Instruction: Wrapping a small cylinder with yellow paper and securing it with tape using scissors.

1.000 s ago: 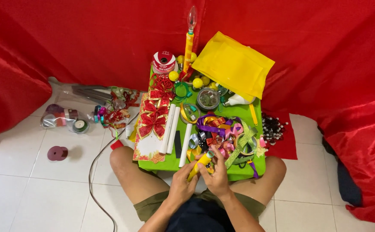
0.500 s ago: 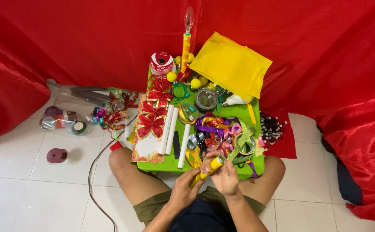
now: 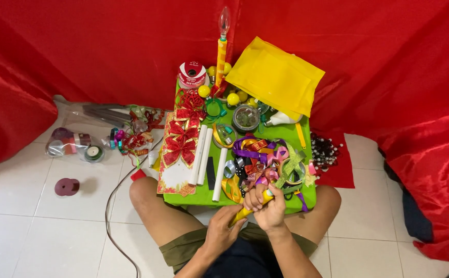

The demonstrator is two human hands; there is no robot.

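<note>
Green table [image 3: 204, 193]: both hands (closed) grip yellow stick [image 3: 245, 210].

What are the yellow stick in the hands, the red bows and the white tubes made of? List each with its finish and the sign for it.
Yellow stick, held by the left hand and right hand: likely plastic, smooth, evenly coloured.
Red bows: ribbon, probably satin, glossy with gold edging.
White tubes: plastic or rolled paper, matte; too small to tell which.
</note>
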